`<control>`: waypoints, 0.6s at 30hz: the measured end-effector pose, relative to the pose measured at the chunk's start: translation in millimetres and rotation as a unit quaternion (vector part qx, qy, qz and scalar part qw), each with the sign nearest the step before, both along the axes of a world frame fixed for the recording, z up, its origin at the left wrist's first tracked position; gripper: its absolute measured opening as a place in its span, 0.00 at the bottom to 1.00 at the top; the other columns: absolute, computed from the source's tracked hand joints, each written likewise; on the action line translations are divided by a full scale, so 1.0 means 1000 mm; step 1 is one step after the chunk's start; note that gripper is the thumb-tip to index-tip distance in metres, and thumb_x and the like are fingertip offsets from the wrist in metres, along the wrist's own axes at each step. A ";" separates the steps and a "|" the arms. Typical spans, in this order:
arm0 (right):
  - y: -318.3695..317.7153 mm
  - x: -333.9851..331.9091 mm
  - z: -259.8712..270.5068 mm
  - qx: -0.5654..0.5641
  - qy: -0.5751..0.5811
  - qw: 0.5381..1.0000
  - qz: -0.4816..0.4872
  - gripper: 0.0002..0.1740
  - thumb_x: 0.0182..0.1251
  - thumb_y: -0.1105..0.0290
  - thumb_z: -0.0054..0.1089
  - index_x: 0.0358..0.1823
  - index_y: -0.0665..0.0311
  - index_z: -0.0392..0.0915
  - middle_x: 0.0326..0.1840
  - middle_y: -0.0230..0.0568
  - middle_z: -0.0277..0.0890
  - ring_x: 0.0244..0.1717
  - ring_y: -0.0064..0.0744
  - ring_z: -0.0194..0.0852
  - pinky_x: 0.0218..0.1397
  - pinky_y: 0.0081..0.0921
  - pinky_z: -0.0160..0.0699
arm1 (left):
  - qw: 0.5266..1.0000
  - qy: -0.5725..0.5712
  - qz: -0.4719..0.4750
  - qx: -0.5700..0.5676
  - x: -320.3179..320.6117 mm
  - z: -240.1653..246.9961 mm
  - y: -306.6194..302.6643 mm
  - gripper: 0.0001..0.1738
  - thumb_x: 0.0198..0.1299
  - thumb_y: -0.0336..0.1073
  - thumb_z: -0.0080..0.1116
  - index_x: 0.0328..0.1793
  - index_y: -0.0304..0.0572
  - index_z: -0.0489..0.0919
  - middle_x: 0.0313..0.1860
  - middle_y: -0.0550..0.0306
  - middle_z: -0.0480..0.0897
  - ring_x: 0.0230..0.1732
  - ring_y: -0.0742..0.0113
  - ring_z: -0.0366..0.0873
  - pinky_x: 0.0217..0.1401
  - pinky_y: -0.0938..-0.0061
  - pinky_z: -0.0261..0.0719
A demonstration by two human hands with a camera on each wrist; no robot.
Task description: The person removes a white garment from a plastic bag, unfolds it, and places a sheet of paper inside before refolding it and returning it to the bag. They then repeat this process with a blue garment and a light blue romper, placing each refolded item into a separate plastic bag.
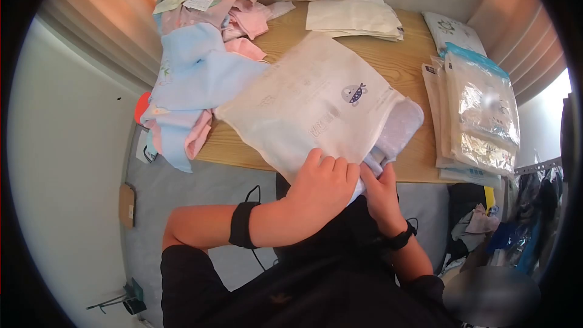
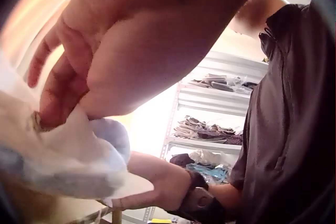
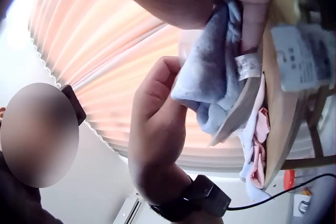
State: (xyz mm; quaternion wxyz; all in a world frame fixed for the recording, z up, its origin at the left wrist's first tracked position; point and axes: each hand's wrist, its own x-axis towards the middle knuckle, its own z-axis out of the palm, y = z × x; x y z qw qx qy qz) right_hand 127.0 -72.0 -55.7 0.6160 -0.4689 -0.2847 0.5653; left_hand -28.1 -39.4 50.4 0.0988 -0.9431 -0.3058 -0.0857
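Observation:
A frosted white plastic garment bag (image 1: 303, 97) with a small bear print lies slanted over the table's front edge. Out of its right-hand opening sticks a folded pale blue-grey garment (image 1: 401, 124), the rest covered by the bag. My left hand (image 1: 325, 176) pinches the bag's edge, thumb against fingers in the left wrist view. Beside it, my right hand (image 1: 381, 197) grips the garment by its near end at the bag's mouth. In the right wrist view the garment (image 3: 207, 71) is bunched under that hand, with a small white label (image 3: 248, 66) on it.
At the table's left is a pile of pink and grey clothes (image 1: 234, 0), with a light blue garment (image 1: 194, 67) hanging over the edge. Flat white bags (image 1: 352, 17) lie at the back. Packaged garments (image 1: 483, 103) are stacked on the right.

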 end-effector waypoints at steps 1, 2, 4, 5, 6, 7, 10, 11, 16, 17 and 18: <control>0.000 0.001 0.001 -0.008 0.006 1.000 0.007 0.26 0.74 0.76 0.58 0.69 0.71 0.63 0.61 0.39 0.74 0.58 0.24 0.74 0.59 0.24 0.77 | 1.000 -0.025 -0.005 -0.004 0.000 0.001 -0.001 0.09 0.49 0.31 0.60 0.36 0.47 0.72 0.27 0.60 0.73 0.32 0.65 0.77 0.50 0.68 0.70; -0.001 0.001 0.000 0.002 -0.003 1.000 0.002 0.26 0.74 0.76 0.58 0.70 0.71 0.62 0.62 0.39 0.74 0.59 0.25 0.74 0.60 0.24 0.76 | 0.999 -0.051 -0.014 -0.008 0.001 0.001 0.000 0.09 0.49 0.31 0.59 0.36 0.46 0.72 0.26 0.60 0.73 0.32 0.64 0.77 0.49 0.68 0.71; -0.001 -0.004 -0.004 0.023 -0.021 0.999 -0.007 0.28 0.73 0.77 0.59 0.71 0.71 0.61 0.64 0.40 0.73 0.61 0.26 0.72 0.63 0.25 0.75 | 0.997 -0.074 0.002 -0.035 0.001 0.003 0.006 0.10 0.50 0.30 0.59 0.38 0.44 0.72 0.26 0.58 0.75 0.32 0.60 0.79 0.46 0.67 0.73; 0.000 -0.007 -0.004 0.051 -0.040 0.998 -0.013 0.29 0.73 0.77 0.59 0.72 0.71 0.60 0.65 0.40 0.72 0.63 0.27 0.71 0.64 0.26 0.73 | 0.996 -0.069 0.030 -0.057 0.001 0.005 0.013 0.10 0.51 0.30 0.60 0.39 0.43 0.72 0.26 0.56 0.76 0.32 0.58 0.80 0.43 0.65 0.74; 0.000 -0.011 -0.004 0.079 -0.059 0.995 -0.019 0.30 0.73 0.77 0.59 0.73 0.71 0.59 0.67 0.40 0.71 0.64 0.28 0.70 0.66 0.26 0.72 | 0.993 -0.065 0.058 -0.077 0.002 0.007 0.021 0.11 0.52 0.29 0.60 0.40 0.42 0.72 0.27 0.54 0.78 0.32 0.55 0.81 0.40 0.63 0.76; 0.001 -0.014 -0.005 0.109 -0.078 0.991 -0.024 0.31 0.73 0.78 0.59 0.74 0.71 0.58 0.68 0.40 0.70 0.66 0.29 0.69 0.68 0.27 0.70 | 0.991 -0.086 0.067 -0.082 0.005 0.004 0.032 0.10 0.54 0.29 0.59 0.41 0.41 0.71 0.27 0.52 0.79 0.32 0.52 0.82 0.38 0.61 0.77; -0.003 -0.021 -0.005 0.112 -0.149 0.982 0.005 0.32 0.72 0.78 0.58 0.74 0.73 0.57 0.69 0.45 0.68 0.68 0.33 0.68 0.71 0.30 0.66 | 0.983 -0.128 0.082 -0.105 0.013 -0.007 0.059 0.10 0.58 0.30 0.59 0.42 0.39 0.70 0.30 0.46 0.82 0.33 0.46 0.83 0.32 0.56 0.79; -0.004 -0.023 -0.001 0.109 -0.179 0.978 0.015 0.32 0.72 0.78 0.58 0.74 0.73 0.56 0.69 0.45 0.69 0.68 0.33 0.68 0.71 0.30 0.66 | 0.982 -0.125 0.077 -0.123 0.014 -0.008 0.063 0.10 0.60 0.31 0.59 0.43 0.38 0.69 0.31 0.45 0.82 0.33 0.45 0.84 0.31 0.54 0.80; -0.001 -0.018 -0.005 0.106 -0.223 0.967 0.064 0.26 0.71 0.79 0.57 0.69 0.73 0.64 0.63 0.50 0.74 0.65 0.35 0.72 0.66 0.33 0.72 | 0.975 -0.142 -0.013 -0.170 0.017 -0.013 0.052 0.11 0.62 0.31 0.58 0.43 0.37 0.68 0.30 0.42 0.81 0.32 0.43 0.83 0.31 0.54 0.80; 0.001 -0.016 -0.015 0.109 -0.221 0.965 0.085 0.26 0.70 0.79 0.57 0.68 0.73 0.66 0.61 0.51 0.75 0.64 0.36 0.73 0.64 0.33 0.73 | 0.974 -0.140 -0.030 -0.177 0.018 -0.012 0.047 0.11 0.61 0.30 0.58 0.43 0.36 0.68 0.29 0.42 0.81 0.32 0.42 0.83 0.31 0.54 0.80; 0.004 -0.017 -0.021 0.113 -0.219 0.963 0.108 0.25 0.70 0.79 0.58 0.67 0.73 0.67 0.60 0.51 0.76 0.63 0.36 0.74 0.63 0.34 0.74 | 0.973 -0.138 -0.045 -0.181 0.017 -0.009 0.042 0.11 0.61 0.30 0.58 0.43 0.36 0.68 0.29 0.42 0.81 0.32 0.42 0.83 0.31 0.55 0.80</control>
